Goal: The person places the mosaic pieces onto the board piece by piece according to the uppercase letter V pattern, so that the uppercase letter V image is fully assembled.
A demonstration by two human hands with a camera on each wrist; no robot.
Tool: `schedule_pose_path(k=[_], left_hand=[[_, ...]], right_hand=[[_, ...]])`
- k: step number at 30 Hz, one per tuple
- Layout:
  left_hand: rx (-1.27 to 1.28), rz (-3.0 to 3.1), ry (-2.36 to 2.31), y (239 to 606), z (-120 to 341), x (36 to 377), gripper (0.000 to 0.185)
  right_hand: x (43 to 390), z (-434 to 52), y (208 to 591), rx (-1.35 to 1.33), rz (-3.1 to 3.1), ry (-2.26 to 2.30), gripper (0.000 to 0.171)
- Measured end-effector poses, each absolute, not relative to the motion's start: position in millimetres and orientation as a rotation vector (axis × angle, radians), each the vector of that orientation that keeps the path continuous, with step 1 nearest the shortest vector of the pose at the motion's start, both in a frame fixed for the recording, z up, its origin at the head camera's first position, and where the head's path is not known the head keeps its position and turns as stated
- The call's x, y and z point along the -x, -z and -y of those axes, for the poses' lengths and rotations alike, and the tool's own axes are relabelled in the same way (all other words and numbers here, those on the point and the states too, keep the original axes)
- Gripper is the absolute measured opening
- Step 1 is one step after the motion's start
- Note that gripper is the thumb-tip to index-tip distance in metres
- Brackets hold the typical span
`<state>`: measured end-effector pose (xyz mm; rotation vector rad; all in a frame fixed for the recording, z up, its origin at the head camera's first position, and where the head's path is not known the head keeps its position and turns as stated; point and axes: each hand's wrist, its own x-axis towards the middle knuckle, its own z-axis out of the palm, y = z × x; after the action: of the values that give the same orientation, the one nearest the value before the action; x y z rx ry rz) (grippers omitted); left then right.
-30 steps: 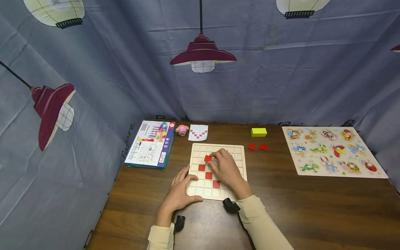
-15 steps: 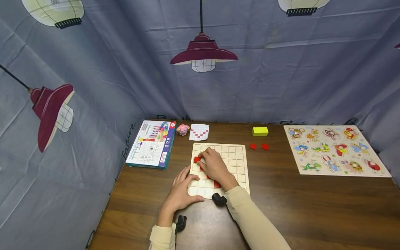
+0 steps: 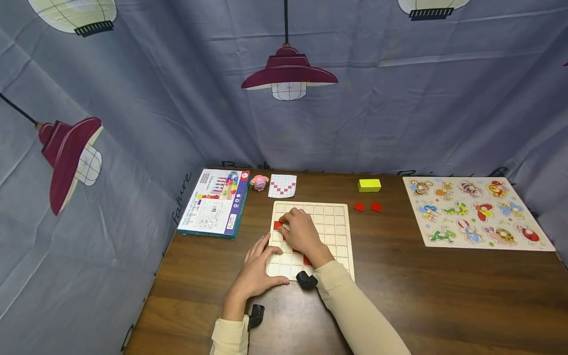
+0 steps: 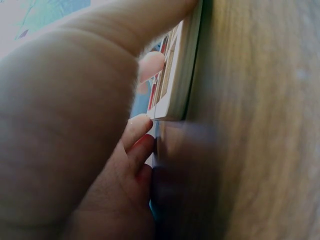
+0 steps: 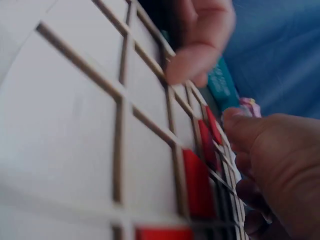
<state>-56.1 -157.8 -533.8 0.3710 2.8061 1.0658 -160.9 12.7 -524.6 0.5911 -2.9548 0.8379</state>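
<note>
Grid board [image 3: 338,231] lies flat at the table's [image 3: 443,296] centre. Left hand [image 3: 257,268] rests on its near-left corner, fingers straight and flat. Right hand [image 3: 301,234] sits over the left cells, fingertips curled onto a red tile [image 3: 278,225] in the second row.

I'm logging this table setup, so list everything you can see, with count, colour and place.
grid board: one, pale wood, table centre
red tiles in board: several, partly hidden by hand
loose red tiles: two, right of board
yellow block: one, behind loose tiles
pattern card: one, white and red, behind board
pink toy: one, beside card
game box: one, multicoloured, left
animal puzzle: one, right
left hand: rests on board's near-left corner
right hand: on board, at a red tile
</note>
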Motion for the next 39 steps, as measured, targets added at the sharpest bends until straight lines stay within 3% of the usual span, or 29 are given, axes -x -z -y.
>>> schedule_pose_path(k=[7,16,21,39], left_hand=[[-0.348,-2.807,-1.075,532,157,57,0.063],[-0.333,-2.781,-1.095,532,157,56,0.064],[-0.326,-2.781,-1.107,531,157,56,0.065],[-0.330,-2.779,-1.105,531,156,57,0.066]], right_hand=[[165,-55,520,-0.472,2.840,-1.047,0.043],[168,-194,529,-0.122,2.730,-1.057,0.048],[169,-241,545,0.045,2.772,-0.963,0.051],[176,-241,560,0.214,2.790,-0.791,0.034]])
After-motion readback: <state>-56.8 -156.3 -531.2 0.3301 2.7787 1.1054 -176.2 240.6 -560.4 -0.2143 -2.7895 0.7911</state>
